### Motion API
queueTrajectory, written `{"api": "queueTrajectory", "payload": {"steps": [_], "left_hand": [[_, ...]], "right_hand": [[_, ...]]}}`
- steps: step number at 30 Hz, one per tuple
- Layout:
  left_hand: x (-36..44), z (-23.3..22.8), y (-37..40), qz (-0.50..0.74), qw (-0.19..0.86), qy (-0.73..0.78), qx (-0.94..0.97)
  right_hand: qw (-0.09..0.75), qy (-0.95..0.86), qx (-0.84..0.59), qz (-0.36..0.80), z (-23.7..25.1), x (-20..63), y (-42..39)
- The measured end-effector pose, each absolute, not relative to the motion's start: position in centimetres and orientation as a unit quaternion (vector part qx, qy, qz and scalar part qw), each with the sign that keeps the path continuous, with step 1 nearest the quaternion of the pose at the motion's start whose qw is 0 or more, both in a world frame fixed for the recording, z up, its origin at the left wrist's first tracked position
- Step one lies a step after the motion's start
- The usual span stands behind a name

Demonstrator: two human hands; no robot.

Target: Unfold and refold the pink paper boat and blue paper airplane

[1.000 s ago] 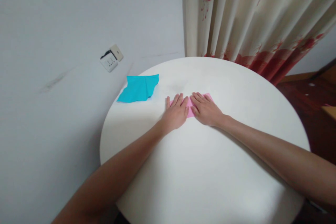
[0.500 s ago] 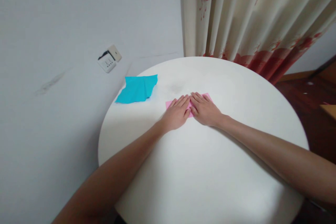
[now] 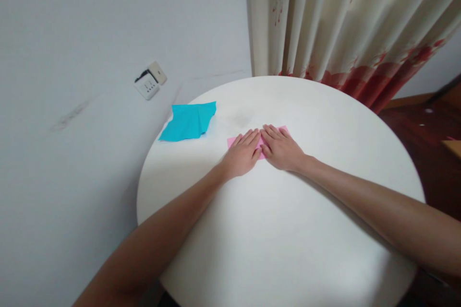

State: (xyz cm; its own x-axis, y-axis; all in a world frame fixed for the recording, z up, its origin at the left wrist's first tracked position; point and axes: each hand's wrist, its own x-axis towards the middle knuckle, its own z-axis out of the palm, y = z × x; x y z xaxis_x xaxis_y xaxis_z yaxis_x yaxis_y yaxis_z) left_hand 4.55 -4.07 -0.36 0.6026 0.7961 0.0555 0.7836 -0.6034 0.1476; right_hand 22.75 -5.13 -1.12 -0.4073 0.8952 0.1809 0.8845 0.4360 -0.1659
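Head view. Your left hand [image 3: 241, 154] lies palm down on the left part of a pink sheet [image 3: 260, 144], fingers extended and pointing away from you. Its grip is released: the hand bears on the sheet from above, and no fingers are closed around it. Your right hand [image 3: 281, 147] lies palm down on the right part of the same sheet, fingers angled toward the far left. Its grip is likewise released, the hand resting flat.

The pink sheet is located on the bench [image 3: 284, 230], a round white top, somewhat beyond its middle as seen from your side. Most of the sheet is covered by your hands; a left corner, a far right corner and a strip between the hands show. Your index fingertips and thumbs are close together; whether they touch cannot be told.

A blue sheet [image 3: 189, 122], creased and uneven at the edges, lies near the far left rim of the bench, apart from your left hand. A faint grey smudge [image 3: 239, 117] is noted on the bench between the two sheets.

Beyond the bench, a socket plate [image 3: 147, 86] is fixed to the pale wall [image 3: 90, 24]; a cream curtain [image 3: 331, 19] with red patterning hangs at right.
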Motion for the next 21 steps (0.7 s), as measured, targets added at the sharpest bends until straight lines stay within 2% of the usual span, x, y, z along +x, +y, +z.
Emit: {"api": "queueTrajectory", "payload": {"steps": [10,15,21], "left_hand": [[4.3,-0.5,-3.9,0.067,0.063,0.438,0.894],[4.3,-0.4,-4.2,0.070,0.057,0.436,0.895],[4.5,-0.5,-4.0,0.068,0.058,0.434,0.896]], "right_hand": [[0.114,-0.763,-0.634,0.043,-1.1,24.1,-4.3],[0.150,-0.733,-0.664,0.008,-0.7,24.7,-4.0],[0.183,-0.800,-0.571,-0.014,-0.3,23.6,-4.3]]}}
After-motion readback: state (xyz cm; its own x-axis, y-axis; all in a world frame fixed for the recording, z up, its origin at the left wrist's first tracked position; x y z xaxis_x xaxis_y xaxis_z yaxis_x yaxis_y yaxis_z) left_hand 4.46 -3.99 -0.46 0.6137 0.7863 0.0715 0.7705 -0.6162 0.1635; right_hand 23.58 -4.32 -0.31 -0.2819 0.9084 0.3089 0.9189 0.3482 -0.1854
